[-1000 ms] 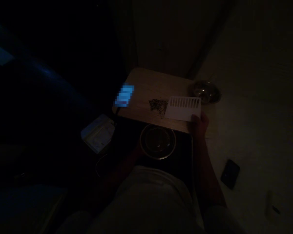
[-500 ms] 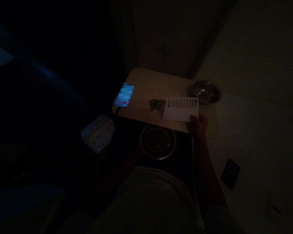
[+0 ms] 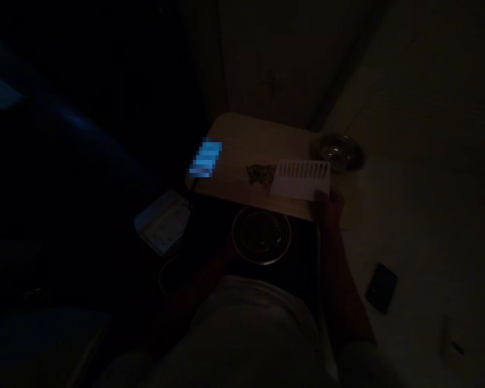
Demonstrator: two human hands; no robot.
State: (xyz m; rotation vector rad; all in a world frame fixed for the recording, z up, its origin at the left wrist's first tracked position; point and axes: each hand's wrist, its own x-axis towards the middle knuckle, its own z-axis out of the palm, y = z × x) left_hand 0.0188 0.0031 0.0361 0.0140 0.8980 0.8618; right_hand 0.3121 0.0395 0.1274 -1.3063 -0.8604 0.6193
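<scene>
In the head view, the light was very dim, and the wooden worktop (image 3: 262, 132) stood out as a paler slab with a rounded far left corner. Over its right half, toward the near edge, was a white slotted scraper (image 3: 295, 188). The scraper's long axis ran left to right, roughly in line with the worktop's long near edge. Its row of slots lay along the side turned to the worktop's far edge, each slot pointing near to far, while the plain part faced the person. Its left short end met a patch of dark grains (image 3: 260, 174) spread around the middle of the worktop. The right hand (image 3: 330, 207) gripped the scraper by its near right corner, at the right end of the worktop, thumb on top.

Just off the worktop's near edge was a round bowl (image 3: 262, 237) with a bright rim. The left hand (image 3: 229, 249) seemed to be at the bowl's left side, though the dark hid its fingers and whether they were closed could not be told.

A lit screen (image 3: 206, 158) was at the worktop's left end, and a shiny metal bowl (image 3: 347, 151) at its far right corner. Well apart from the worktop, to its near right, lay a dark flat object (image 3: 381, 289).
</scene>
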